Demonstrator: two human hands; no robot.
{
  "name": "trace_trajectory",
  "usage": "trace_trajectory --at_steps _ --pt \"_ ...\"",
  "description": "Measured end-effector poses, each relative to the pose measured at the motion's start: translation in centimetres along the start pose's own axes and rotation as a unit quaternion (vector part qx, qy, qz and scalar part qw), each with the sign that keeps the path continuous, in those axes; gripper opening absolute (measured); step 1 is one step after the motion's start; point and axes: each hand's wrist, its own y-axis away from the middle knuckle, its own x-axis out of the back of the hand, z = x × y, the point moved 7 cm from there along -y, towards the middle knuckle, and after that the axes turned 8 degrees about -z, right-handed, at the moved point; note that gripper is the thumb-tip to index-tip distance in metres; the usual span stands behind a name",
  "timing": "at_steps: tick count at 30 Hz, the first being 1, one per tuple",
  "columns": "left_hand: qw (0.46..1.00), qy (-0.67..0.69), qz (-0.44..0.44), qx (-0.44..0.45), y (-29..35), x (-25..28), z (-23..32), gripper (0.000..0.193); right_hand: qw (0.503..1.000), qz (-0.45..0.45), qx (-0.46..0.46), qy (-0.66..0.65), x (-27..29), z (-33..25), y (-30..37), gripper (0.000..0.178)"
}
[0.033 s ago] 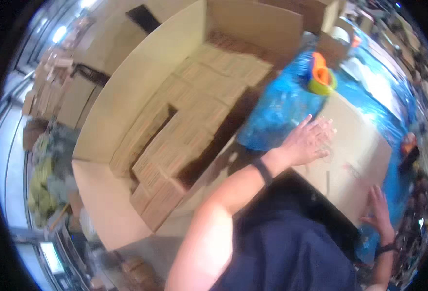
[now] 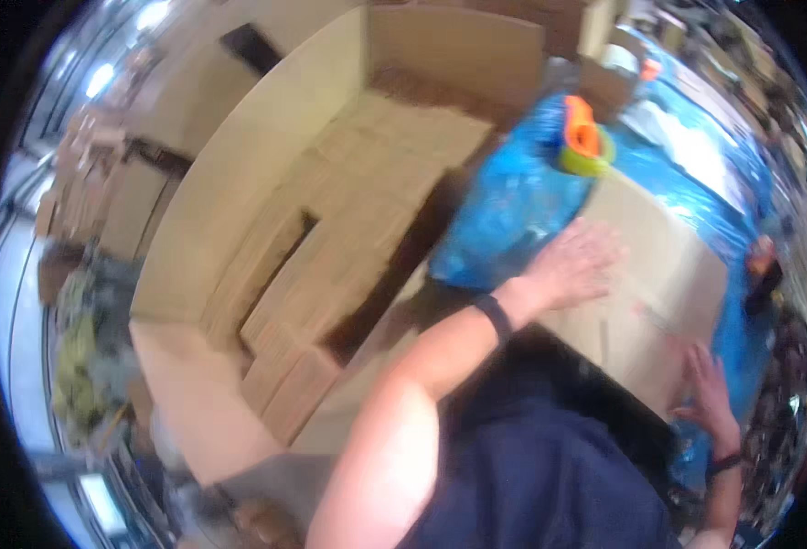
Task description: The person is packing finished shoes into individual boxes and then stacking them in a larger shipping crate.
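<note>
A flat, light-brown cardboard piece [image 2: 655, 274] lies at the right on a blue plastic covering. My left hand [image 2: 575, 265], fingers spread and palm down, rests over its left part. On its near right edge is my right hand [image 2: 707, 392], fingers stretched out and apart. Neither hand is closed around anything. Just beyond the cardboard, orange and yellow ring-shaped things [image 2: 584, 133] sit beside a crumpled blue plastic bag [image 2: 504, 215]. Motion blurs both hands a little.
A large open carton [image 2: 207, 197] stands to the left, with tall walls. Rows of small brown boxes [image 2: 348, 229] lie inside it, with dark gaps between some. The blue plastic sheet [image 2: 668, 197] stretches along the right. Stacked cardboard [image 2: 88, 174] stands at the far left.
The carton and the table things appear slightly farther left in the view. Both hands keep nearly the same spread pose on the cardboard.
</note>
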Motion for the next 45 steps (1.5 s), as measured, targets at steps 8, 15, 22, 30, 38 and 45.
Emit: trace_trajectory --at_steps 8,15,22,30,38,45 --pt "0.972 0.032 -0.231 0.024 -3.4 -3.5 0.0 0.065 0.971 0.216 0.103 0.002 -1.3 0.2 0.9 0.074" --pt "0.96 0.277 -0.019 0.039 -8.0 7.4 2.9 0.067 0.87 0.452 0.031 -0.192 8.9 0.9 5.5 0.025" --pt "0.932 0.191 -0.101 0.291 -7.1 6.8 -1.8 0.065 0.712 0.659 0.001 -0.24 16.9 0.9 8.0 0.039" --pt "0.707 0.706 -0.047 -0.011 -6.2 6.8 1.7 0.038 0.961 0.272 -0.026 -0.042 12.9 -4.7 -3.8 0.024" --pt "0.9 0.388 -0.023 0.198 -7.4 4.3 2.2 0.069 0.94 0.303 0.045 -0.152 11.3 -4.5 -4.3 0.019" --pt "0.985 0.087 0.116 0.091 -7.1 6.0 1.3 0.038 0.75 0.507 0.052 -0.421 10.9 5.4 -2.7 0.052"
